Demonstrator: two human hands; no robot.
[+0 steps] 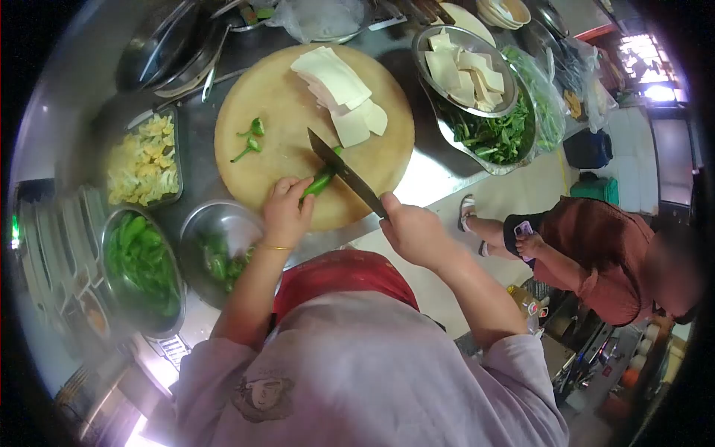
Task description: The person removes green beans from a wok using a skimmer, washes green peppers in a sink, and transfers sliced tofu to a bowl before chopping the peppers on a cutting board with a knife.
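Note:
My right hand point(414, 229) is closed round the handle of a kitchen knife point(344, 171). Its dark blade lies across a green pepper point(319, 183) on the round cutting board point(246, 82). With its fingers, my left hand point(287, 210) holds the near end of that pepper. Left of the blade, cut-off pepper stems point(253, 134) lie on the board. A stack of white tofu sheets point(337, 83) rests at the board's far side. Below my left forearm a metal bowl point(199, 257) contains green pieces, partly hidden by the arm.
At the left stand a bowl of sliced green peppers point(138, 249) and a tray of cauliflower point(145, 160). Right of the board, a bowl of tofu slices point(463, 68) sits over leafy greens point(495, 134). A person point(596, 261) holding a phone point(523, 232) stands at the right.

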